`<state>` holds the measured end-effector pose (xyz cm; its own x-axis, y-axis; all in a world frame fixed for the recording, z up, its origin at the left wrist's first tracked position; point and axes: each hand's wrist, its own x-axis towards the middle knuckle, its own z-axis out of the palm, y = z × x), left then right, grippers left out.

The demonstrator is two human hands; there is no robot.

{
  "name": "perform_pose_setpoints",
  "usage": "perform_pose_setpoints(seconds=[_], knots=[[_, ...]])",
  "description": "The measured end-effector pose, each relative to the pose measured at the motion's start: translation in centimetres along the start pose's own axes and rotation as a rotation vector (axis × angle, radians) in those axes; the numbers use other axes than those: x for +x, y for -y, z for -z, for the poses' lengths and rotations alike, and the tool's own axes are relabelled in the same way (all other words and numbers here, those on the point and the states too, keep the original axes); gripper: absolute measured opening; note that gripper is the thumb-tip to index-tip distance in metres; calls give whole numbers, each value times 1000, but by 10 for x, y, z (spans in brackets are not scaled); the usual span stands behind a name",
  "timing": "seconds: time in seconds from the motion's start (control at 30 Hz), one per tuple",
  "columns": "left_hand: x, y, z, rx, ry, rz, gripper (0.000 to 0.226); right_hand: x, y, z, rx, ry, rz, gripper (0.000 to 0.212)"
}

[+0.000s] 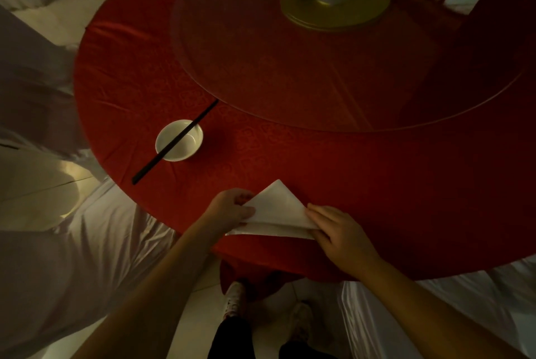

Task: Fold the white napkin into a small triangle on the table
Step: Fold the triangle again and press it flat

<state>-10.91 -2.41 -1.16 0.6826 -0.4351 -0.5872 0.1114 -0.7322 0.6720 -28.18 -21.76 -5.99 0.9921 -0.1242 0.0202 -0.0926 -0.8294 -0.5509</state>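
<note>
Nearest the viewer, two shoes [235, 297] are standing on pale floor tile beneath the table edge. Above them, the napkin [278, 210] is lying at the near edge of the red table [377, 184], already folded into a layered triangle. Its long axis is running left to right along the near base edge, roughly parallel to the table rim, and its apex is pointing away from the person, slightly leftward.

The left hand [229, 210] is pinching the left corner, thumb on top and fingers tucked beneath the fold. The right hand [339, 231] is gripping the right corner, fingertips pressing the upper layers at the right end of the base. Both hands are thus closed on the cloth; neither is free.

Risks, as judged: the layers appear loosely stacked along the base, so an uneven pull by either hand could be sliding them out of register and skewing the next crease. The napkin is also sitting close to the rim, so a tug toward the body could be dragging it off the table.

Farther out, left of centre, a white bowl [179, 140] is carrying black chopsticks [175, 142] laid diagonally across it. Beyond, a glass turntable [261, 68] is occupying the table centre.
</note>
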Motion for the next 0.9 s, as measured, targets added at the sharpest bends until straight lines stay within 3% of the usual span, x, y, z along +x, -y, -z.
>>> perform_pose_setpoints(seconds=[0.13, 0.23, 0.37, 0.43, 0.5, 0.57, 0.67, 0.83, 0.9], knots=[[-3, 10, -10, 140, -99, -85, 39, -11, -2, -3, -150, -8, 152, 48], [-2, 16, -13, 287, -115, -110, 47, -12, -4, -6, -184, 19, 169, 58], [-5, 20, -16, 526, -140, -91, 61, -17, -4, -10, -258, 56, 175, 49], [-5, 15, -21, 642, -258, -216, 69, -18, -5, -12, -273, 81, 166, 50], [1, 7, -31, 716, -311, -452, 66, -17, -5, -12, -273, 102, 157, 53], [9, 0, -43, 834, -238, -602, 60, -16, -3, -10, -272, 118, 161, 55], [23, 5, -61, 997, -90, -615, 57, -18, -3, -7, -182, 145, 127, 53], [29, 16, -66, 1085, -103, -627, 65, 14, 15, -1, 7, -20, 4, 49], [28, 19, -65, 1114, -96, -636, 71, 37, 29, -6, -40, 39, 8, 59]])
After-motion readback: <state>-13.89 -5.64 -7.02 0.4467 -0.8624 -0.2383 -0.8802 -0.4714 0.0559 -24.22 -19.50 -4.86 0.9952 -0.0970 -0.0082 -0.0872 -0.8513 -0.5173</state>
